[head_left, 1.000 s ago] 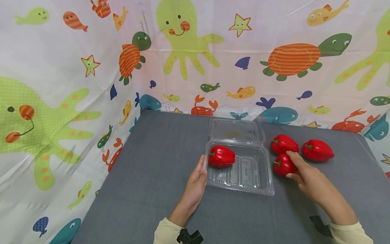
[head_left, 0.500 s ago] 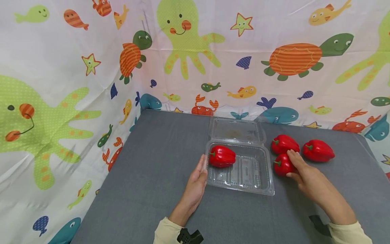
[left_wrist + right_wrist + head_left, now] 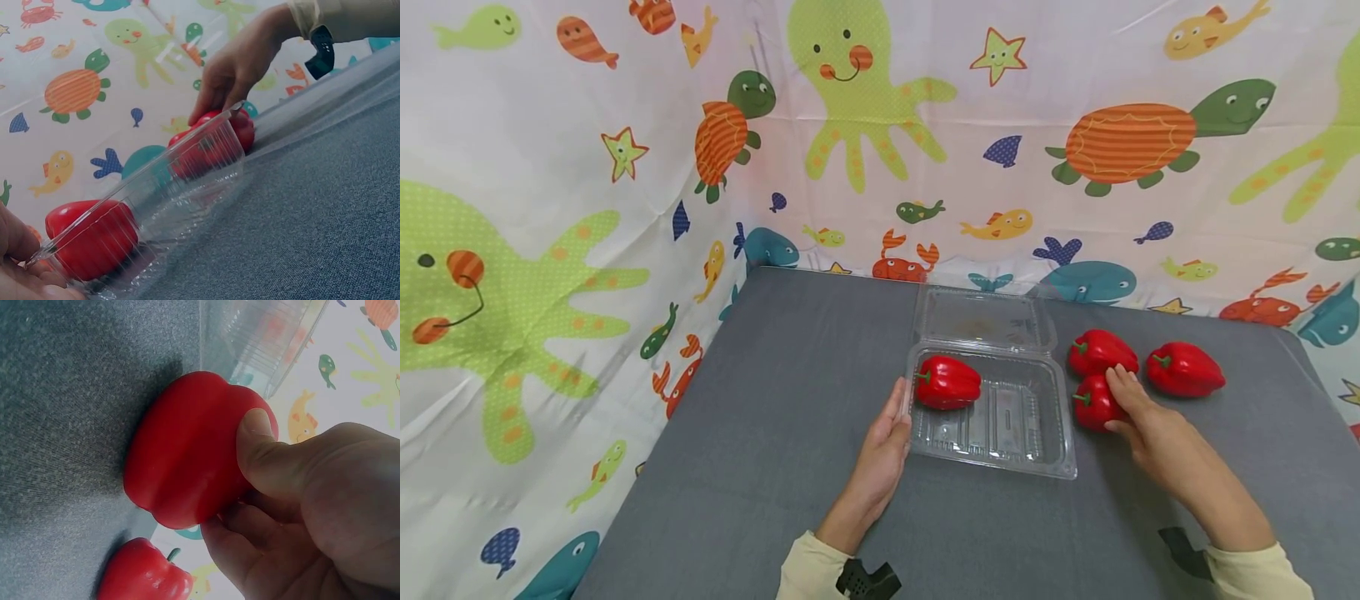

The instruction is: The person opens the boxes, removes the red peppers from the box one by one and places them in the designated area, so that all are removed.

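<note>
A clear plastic clamshell container (image 3: 1037,417) lies with its lid (image 3: 985,319) folded back, and one red bell pepper (image 3: 948,383) sits in its left part. My left hand (image 3: 880,454) holds the container's left wall, fingers outside and thumb near the rim, as the left wrist view also shows. Right of the container, my right hand (image 3: 1165,437) grips another red bell pepper (image 3: 187,450) between thumb and fingers. That pepper rests on the grey cloth, its green stem pointing left. Two more red peppers lie close by, one just behind it (image 3: 1101,352) and one to the right (image 3: 1184,370).
The table is covered in grey cloth (image 3: 760,417). A white curtain printed with sea animals (image 3: 850,225) stands along its back and left edges. The folded-back lid reaches close to the curtain's foot.
Both hands stay almost where they were, the left on the container and the right on the pepper. The head view has shifted very slightly.
</note>
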The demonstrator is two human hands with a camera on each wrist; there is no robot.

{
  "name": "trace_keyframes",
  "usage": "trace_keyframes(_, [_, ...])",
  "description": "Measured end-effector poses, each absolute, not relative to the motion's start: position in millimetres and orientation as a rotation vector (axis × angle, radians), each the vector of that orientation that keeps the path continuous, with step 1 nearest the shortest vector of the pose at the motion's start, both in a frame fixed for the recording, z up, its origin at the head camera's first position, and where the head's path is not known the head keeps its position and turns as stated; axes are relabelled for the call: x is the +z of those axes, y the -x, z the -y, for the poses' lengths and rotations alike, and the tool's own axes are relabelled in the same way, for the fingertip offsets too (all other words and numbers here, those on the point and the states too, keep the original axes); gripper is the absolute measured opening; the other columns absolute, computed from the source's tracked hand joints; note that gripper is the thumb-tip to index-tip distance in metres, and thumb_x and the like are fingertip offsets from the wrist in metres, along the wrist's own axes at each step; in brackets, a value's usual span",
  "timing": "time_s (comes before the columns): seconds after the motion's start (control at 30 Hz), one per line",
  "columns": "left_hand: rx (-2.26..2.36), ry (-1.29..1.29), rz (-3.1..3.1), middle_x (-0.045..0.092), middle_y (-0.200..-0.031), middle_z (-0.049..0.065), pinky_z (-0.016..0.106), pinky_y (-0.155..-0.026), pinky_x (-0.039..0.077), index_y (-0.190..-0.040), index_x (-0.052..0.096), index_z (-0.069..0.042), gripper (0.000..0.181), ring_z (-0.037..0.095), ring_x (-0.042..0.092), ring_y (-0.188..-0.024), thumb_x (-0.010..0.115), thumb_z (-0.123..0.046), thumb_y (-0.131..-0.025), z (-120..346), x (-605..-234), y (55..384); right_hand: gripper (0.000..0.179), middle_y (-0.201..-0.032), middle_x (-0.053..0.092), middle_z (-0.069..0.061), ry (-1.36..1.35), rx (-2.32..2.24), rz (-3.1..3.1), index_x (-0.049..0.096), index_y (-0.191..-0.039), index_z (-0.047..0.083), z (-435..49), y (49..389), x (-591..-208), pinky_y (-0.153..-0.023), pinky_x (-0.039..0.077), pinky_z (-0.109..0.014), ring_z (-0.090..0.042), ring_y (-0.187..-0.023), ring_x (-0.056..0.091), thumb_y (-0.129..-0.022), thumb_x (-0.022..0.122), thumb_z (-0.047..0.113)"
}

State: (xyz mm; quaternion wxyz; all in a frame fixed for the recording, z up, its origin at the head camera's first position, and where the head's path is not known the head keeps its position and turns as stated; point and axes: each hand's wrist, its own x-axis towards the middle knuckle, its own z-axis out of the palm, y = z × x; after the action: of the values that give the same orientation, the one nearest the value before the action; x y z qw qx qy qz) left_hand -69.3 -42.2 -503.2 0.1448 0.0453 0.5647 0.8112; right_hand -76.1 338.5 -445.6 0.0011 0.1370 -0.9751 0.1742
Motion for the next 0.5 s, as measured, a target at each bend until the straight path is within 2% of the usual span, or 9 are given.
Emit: trace_keyframes(0.5, [2.328,-0.133,-1.643,0.008,-0.178,-0.001,0.049,-0.130,0.011,-0.172,0.008,-0.016,0.063,0.021,0.004,-0.164,0.032,-0.006,-0.114,43.0,-502.6,68.4,0.091,-0.158,0.035,-0.040,-0.446,0.559,3.082,0.028,-0.162,-0.008,-340.8,77.9,-446.1,-0.094,0.049,-0.068,-0.061,-0.142,0.038,-0.090,0.081,0.006])
